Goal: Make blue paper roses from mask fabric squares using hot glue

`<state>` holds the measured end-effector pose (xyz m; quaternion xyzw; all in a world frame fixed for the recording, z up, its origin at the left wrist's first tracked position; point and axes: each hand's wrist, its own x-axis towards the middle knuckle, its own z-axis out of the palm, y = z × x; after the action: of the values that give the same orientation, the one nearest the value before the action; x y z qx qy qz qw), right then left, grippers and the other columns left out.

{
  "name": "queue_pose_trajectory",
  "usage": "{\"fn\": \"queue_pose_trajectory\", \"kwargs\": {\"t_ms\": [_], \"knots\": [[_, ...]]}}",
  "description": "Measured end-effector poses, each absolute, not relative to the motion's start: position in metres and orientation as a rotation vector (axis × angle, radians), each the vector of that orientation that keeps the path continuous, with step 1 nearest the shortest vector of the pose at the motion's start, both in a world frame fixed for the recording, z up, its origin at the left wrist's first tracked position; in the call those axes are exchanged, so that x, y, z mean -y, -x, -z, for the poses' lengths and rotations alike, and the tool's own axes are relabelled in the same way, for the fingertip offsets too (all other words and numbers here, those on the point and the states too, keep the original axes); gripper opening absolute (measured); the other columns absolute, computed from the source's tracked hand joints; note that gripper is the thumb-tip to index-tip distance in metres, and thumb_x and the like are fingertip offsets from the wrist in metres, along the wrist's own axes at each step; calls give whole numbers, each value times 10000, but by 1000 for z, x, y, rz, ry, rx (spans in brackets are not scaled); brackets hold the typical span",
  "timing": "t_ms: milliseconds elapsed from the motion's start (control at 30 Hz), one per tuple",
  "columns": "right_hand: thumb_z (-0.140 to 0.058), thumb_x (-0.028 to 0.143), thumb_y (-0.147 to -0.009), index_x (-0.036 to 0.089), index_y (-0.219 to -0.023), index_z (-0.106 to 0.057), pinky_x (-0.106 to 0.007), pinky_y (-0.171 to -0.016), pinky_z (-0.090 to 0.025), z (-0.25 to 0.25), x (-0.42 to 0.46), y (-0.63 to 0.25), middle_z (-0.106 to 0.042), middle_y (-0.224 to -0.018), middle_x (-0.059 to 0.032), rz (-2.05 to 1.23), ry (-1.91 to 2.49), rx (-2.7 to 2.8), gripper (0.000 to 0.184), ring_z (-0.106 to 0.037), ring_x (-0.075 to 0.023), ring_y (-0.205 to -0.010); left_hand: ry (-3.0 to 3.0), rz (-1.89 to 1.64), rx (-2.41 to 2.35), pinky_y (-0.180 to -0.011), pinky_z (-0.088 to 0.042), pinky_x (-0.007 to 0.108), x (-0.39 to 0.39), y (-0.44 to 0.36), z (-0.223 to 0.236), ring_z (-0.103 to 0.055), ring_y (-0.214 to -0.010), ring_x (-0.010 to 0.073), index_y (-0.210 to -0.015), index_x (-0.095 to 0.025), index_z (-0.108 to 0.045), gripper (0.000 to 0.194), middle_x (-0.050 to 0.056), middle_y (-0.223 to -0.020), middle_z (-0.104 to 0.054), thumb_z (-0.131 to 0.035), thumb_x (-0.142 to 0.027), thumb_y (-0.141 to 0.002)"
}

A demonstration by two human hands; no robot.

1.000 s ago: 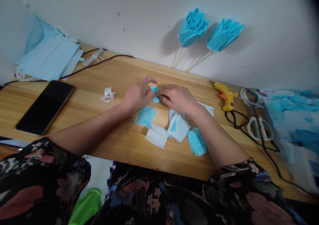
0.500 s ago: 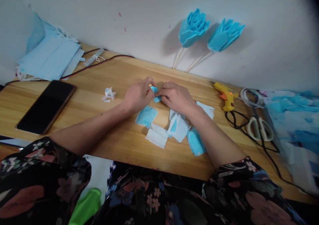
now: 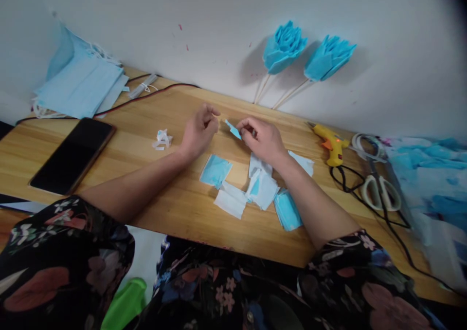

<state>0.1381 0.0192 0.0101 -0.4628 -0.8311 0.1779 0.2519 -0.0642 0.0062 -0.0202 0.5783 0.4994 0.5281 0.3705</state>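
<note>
My right hand pinches a small folded blue fabric piece between thumb and fingers, holding it just above the wooden table. My left hand hovers a short way to the left of the piece, its fingers curled together with nothing visible in them. Below both hands lie several cut blue and white fabric squares, some overlapping, with one stack partly under my right forearm.
A black phone lies at the left, a pile of blue masks behind it. A white scrap sits left of my hands. Two blue fabric flowers lean on the wall. A yellow glue gun, scissors and cables lie right.
My hands were together working the blue piece. Now the left hand has let go and drawn away to the left, while the right hand alone holds the piece, lifted slightly.
</note>
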Motion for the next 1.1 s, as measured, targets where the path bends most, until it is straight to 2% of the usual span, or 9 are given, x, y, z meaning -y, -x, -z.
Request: {"fn": "queue_pose_trajectory", "kwargs": {"t_ms": [167,300,433,533,667,767,867,967,1100], "knots": [[-498,185,-900,211,-977,-698,-304,-727,-438,-9,-18,-138,-733,-911,-46,-455,1129,2232,216,-618,-180,-792,-1384,-1172,-1266,-489,-425,202,0,60,13,-553,-468,75,-1091,-201,-542,186,-33,-684,-658,-542,-217,-905],[-476,173,-922,219,-996,-700,-334,-811,-465,-8,-14,-136,-731,-929,-54,-403,1057,2265,241,-630,-200,-859,-1346,-1112,-1170,-511,-496,234,2,59,15,-640,-505,118,-1298,-204,-516,396,11,-734,-703,-566,-386,-950],[-461,144,-927,229,-1019,-712,-366,-893,-468,-7,-14,-136,-729,-989,-68,-324,951,2325,281,-635,-221,-956,-1314,-1126,-1088,-569,-550,278,2,60,16,-712,-600,179,-1411,-202,-455,565,19,-713,-695,-588,-490,-943],[-463,132,-926,230,-1017,-729,-372,-904,-473,-5,-15,-137,-718,-1022,-79,-259,896,2319,298,-628,-230,-996,-1308,-1131,-1103,-585,-563,292,2,60,15,-719,-622,189,-1433,-195,-434,607,17,-725,-702,-622,-469,-925],[-465,141,-932,239,-1001,-740,-387,-907,-478,-3,-15,-137,-704,-1029,-78,-233,877,2298,299,-619,-233,-1009,-1314,-1120,-1118,-629,-577,296,3,59,13,-694,-617,155,-1422,-200,-437,555,-8,-728,-703,-620,-331,-914],[-469,144,-915,242,-953,-725,-414,-934,-477,-5,-14,-136,-698,-1063,-79,-317,908,2225,277,-622,-238,-1044,-1310,-1147,-1133,-657,-580,297,4,59,12,-672,-619,135,-1398,-211,-449,497,-19,-729,-699,-576,-258,-919],[-473,200,-922,232,-939,-681,-392,-869,-502,-7,-14,-135,-693,-1068,-81,-474,991,2027,211,-629,-235,-1047,-1307,-1211,-1117,-664,-578,301,3,58,13,-683,-671,152,-1407,-185,-431,513,-1,-743,-700,-579,-269,-923],[-490,338,-954,227,-1087,-634,-341,-776,-520,-3,-18,-135,-685,-1080,-79,-679,1096,1805,226,-642,-215,-1006,-1329,-1257,-1092,-651,-567,292,2,57,16,-689,-694,161,-1438,-169,-402,561,21,-771,-706,-585,-326,-932],[-502,547,-954,260,-1308,-550,-334,-755,-545,3,-23,-134,-679,-1100,-72,-997,1142,1692,458,-650,-225,-1046,-1382,-1276,-1113,-656,-562,291,2,58,18,-694,-696,165,-1488,-211,-386,611,27,-804,-716,-584,-389,-937]]}}
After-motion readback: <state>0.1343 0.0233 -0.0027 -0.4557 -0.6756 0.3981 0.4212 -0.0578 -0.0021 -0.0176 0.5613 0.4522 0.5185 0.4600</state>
